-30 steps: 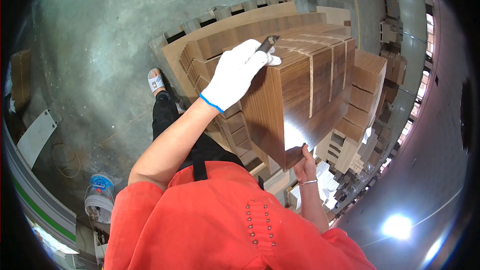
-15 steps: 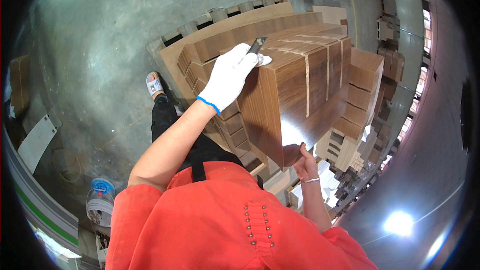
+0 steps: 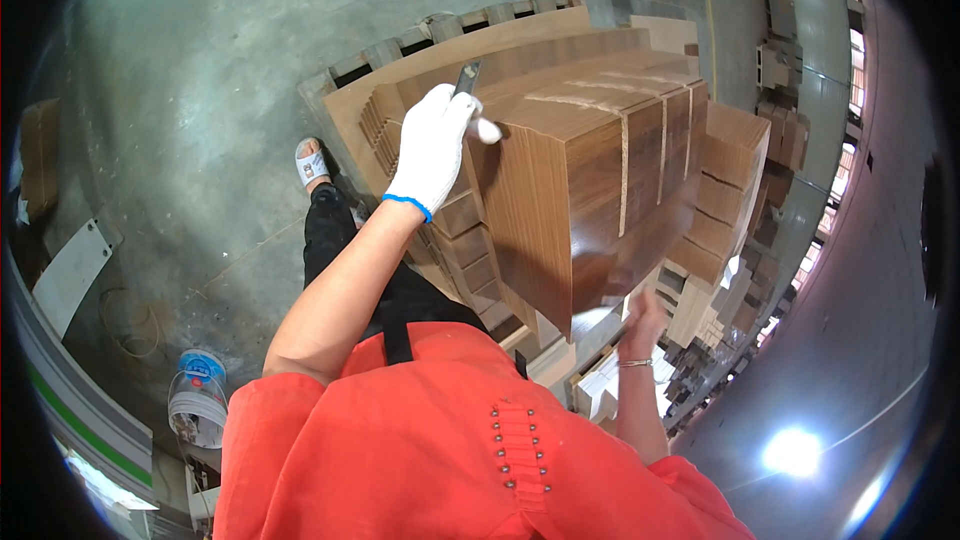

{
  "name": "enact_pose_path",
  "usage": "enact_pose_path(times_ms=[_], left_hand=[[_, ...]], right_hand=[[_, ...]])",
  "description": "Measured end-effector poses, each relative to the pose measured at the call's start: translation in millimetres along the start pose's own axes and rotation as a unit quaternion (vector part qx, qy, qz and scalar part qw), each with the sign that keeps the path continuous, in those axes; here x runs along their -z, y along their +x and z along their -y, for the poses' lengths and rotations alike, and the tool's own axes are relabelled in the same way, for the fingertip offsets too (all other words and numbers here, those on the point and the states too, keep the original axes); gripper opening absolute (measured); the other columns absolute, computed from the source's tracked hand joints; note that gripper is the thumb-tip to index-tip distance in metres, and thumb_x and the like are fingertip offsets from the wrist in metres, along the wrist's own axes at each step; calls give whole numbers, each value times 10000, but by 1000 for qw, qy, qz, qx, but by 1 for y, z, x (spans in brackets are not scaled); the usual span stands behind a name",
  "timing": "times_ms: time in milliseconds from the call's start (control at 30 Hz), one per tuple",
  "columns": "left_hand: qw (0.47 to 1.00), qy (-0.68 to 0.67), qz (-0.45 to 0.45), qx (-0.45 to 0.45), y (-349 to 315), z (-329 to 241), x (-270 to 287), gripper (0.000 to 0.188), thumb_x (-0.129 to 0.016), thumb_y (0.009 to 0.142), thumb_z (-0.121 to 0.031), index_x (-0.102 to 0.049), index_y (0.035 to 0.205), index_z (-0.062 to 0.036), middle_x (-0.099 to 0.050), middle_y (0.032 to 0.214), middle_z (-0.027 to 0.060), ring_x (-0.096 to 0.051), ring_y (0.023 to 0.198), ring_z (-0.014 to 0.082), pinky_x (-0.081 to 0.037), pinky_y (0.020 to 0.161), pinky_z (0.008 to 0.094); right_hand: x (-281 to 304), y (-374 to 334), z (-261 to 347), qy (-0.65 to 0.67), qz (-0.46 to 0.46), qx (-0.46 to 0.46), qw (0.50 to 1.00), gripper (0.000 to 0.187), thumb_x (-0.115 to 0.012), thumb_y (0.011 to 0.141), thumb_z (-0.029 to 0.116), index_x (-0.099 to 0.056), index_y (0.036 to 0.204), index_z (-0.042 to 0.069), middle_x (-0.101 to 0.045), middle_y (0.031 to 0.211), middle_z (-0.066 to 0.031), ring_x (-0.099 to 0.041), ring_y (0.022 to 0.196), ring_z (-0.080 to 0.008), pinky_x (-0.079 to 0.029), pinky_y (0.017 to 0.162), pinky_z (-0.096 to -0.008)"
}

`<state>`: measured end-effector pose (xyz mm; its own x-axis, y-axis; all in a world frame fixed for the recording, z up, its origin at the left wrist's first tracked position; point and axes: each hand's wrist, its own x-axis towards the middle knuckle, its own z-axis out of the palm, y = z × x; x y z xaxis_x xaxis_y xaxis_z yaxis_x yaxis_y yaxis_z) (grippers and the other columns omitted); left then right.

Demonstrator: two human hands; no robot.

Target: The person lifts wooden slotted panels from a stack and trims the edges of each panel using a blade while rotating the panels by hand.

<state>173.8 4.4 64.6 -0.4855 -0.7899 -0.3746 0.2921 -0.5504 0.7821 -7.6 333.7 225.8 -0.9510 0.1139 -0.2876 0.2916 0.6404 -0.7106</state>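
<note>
My left hand, in a white glove with a blue cuff, is closed around a short, dark, flat tool; its exact kind is unclear. The glove is beside the upper left corner of a brown wood-grain block of boards. Pale, rough lines cross the block's top and right face. My bare right hand, with a bracelet at the wrist, is smeared by motion just off the block's lower right side. Its fingers cannot be made out.
Beneath the block are more stacked brown boards on a wooden pallet. A further stack adjoins it on the right. A white bucket with a blue item on top stands at lower left, near a leaning white panel.
My left hand has moved left with the dark tool, away from the block's top edge. My right hand has come off the block's lower edge and shifted right.
</note>
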Motion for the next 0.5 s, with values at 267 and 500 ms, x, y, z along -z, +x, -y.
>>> enact_pose_path(times_ms=[267, 500], left_hand=[[997, 64, 43, 26, -26, 12, -19, 261, -484, 1015, -245, -556, 867, -43, -544, 579, 48, -538, 510, 130, -421, 523, 277], [974, 209, 11, -88, -42, 6, -61, 227, -524, 987, -240, -545, 887, -38, -539, 569, 163, -591, 491, 260, -444, 500, 372]], right_hand=[[-159, -9, 147, -275, 207, 590, 730, 297, -551, 947, 111, -620, 1223, 23, -592, 1293, -140, -512, 1260, -301, -373, 1078, -383], [-226, 32, 158, -345, 324, 674, 567, 265, -474, 960, 191, -690, 963, 39, -683, 1069, -100, -566, 1145, -296, -332, 1080, -463]])
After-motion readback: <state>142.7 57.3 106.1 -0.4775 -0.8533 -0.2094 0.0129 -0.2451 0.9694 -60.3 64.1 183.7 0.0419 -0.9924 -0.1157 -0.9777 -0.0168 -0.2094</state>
